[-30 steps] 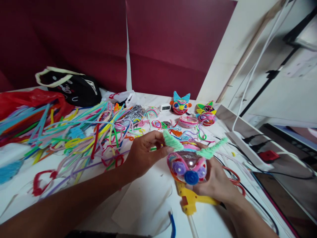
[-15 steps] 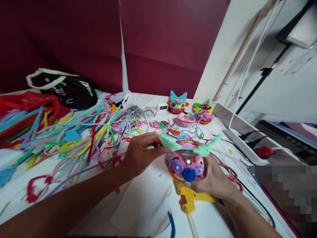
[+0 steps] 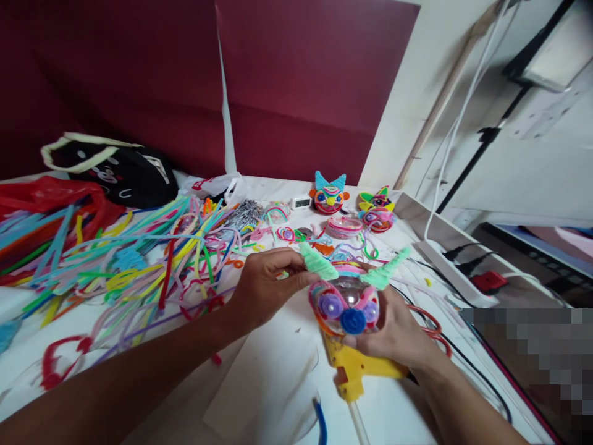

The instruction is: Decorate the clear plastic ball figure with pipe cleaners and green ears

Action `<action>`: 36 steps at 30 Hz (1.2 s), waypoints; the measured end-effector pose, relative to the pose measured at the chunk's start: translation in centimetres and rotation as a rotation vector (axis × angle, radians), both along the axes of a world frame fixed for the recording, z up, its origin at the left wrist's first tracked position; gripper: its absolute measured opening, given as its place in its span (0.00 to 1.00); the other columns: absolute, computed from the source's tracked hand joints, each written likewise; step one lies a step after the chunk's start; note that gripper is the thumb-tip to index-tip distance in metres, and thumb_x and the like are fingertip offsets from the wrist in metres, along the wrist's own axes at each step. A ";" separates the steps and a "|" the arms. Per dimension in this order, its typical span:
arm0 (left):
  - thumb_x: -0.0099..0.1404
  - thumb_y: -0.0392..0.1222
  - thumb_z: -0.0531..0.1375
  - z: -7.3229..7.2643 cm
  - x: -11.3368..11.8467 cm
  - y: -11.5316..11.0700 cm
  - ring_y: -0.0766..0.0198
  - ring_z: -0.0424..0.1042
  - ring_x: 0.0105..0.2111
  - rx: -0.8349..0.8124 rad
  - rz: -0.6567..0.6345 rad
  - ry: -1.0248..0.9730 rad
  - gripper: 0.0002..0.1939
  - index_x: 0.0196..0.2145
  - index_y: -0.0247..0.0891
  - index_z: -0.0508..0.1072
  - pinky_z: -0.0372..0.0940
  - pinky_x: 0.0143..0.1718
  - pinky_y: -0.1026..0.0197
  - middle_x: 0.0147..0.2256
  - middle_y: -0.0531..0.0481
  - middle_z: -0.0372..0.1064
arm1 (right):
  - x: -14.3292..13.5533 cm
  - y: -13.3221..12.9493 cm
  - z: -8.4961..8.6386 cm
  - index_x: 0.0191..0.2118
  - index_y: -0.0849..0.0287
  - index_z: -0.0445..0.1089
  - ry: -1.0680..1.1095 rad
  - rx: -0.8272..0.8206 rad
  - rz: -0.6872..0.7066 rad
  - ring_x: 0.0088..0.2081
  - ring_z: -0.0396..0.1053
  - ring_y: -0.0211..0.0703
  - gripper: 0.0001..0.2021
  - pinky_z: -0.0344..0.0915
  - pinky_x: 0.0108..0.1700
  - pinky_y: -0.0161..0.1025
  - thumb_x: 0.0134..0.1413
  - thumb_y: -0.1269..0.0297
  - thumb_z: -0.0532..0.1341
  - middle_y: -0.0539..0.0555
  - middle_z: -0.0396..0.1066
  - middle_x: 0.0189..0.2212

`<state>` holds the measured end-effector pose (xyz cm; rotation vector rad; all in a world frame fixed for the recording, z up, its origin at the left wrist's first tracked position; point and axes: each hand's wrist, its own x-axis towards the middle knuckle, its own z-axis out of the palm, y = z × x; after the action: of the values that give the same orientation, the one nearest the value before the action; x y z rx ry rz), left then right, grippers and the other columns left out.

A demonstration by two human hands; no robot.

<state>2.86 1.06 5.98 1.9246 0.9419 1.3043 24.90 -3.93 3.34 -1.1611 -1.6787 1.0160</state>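
Note:
My right hand (image 3: 398, 330) is wrapped round the side of a clear plastic ball decorated as an animal face (image 3: 345, 309), with purple eyes, a blue coiled nose and pink trim. Two mint-green fuzzy ears stand on its top. Between the thumb and fingers of my left hand (image 3: 273, 281) is the outer edge of the left ear (image 3: 319, 262). The right ear (image 3: 385, 271) tilts outward, untouched by my left hand. A yellow hot glue gun (image 3: 354, 368) with a clear glue stick lies on the table beneath the ball.
Loose pipe cleaners (image 3: 152, 247) cover the left. Finished craft heads (image 3: 330, 194), a pink-rimmed clear bowl (image 3: 345, 226) and a small digital clock (image 3: 301, 203) stand at the back. A power strip (image 3: 456, 272) with cables lies right; a blue pipe cleaner (image 3: 319, 420) lies in front.
My camera view has shifted slightly, moving the background a little to the left. Both hands keep their grips, and the ball and its ears look nearly the same.

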 end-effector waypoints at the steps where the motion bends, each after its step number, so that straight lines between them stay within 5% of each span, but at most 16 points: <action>1: 0.57 0.44 0.68 0.0 0.0 0.0 0.62 0.72 0.28 0.009 0.003 0.006 0.09 0.27 0.36 0.79 0.65 0.31 0.62 0.27 0.48 0.76 | 0.0 0.0 0.0 0.45 0.57 0.66 0.007 -0.006 -0.015 0.38 0.77 0.51 0.26 0.74 0.37 0.40 0.35 0.65 0.71 0.55 0.78 0.39; 21: 0.61 0.42 0.64 -0.6 -0.1 0.2 0.59 0.75 0.37 -0.050 -0.112 -0.030 0.09 0.36 0.33 0.79 0.67 0.38 0.60 0.36 0.45 0.77 | 0.1 0.1 -0.8 0.45 0.59 0.66 -0.072 0.042 -0.145 0.38 0.75 0.51 0.31 0.73 0.40 0.41 0.30 0.59 0.73 0.57 0.76 0.39; 36: 0.66 0.46 0.57 -0.2 -0.3 -0.3 0.67 0.63 0.27 -0.023 -0.050 0.022 0.15 0.27 0.33 0.73 0.58 0.29 0.64 0.24 0.54 0.64 | 0.0 0.1 -0.4 0.49 0.58 0.66 0.015 0.038 -0.075 0.41 0.75 0.50 0.33 0.72 0.43 0.40 0.32 0.61 0.73 0.57 0.76 0.43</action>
<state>2.60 0.79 5.80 1.9362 0.9100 1.2415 24.90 -3.85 2.94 -1.1801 -1.6242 0.9408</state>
